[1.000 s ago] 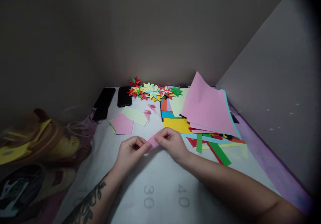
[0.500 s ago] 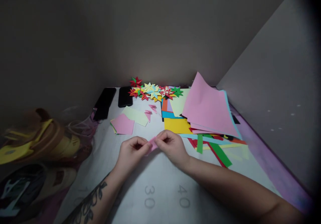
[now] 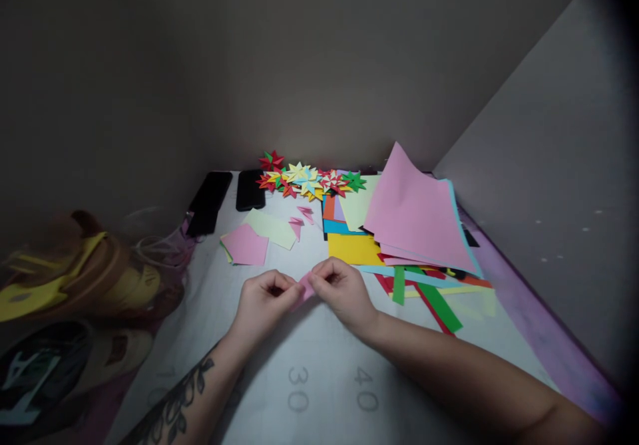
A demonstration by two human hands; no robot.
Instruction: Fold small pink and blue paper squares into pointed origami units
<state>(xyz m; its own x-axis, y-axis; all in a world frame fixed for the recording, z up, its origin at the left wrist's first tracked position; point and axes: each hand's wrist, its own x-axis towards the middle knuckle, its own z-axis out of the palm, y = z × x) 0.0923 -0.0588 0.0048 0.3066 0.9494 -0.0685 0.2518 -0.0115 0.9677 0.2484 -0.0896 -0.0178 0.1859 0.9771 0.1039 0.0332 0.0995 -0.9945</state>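
A small piece of pink paper (image 3: 306,288) is pinched between my two hands over the middle of the table; the fingers cover much of it, so its folds are hard to make out. My left hand (image 3: 264,302) grips its left end between thumb and fingers. On its right end, my right hand (image 3: 344,295) does the same. Just beyond lie two small folded pink pieces (image 3: 295,225). Left of these are a stack of pink paper squares (image 3: 245,245) and a pale green sheet (image 3: 273,229).
Folded paper stars (image 3: 305,179) line the back edge, beside two black phones (image 3: 250,191). Large pink sheets (image 3: 417,215) and a yellow sheet (image 3: 352,250) are piled at right, with green strips (image 3: 439,306) in front. Brown and yellow items (image 3: 94,275) crowd the left side.
Both hands keep their pinch on the pink paper, with barely any movement. The whole view has shifted very slightly.
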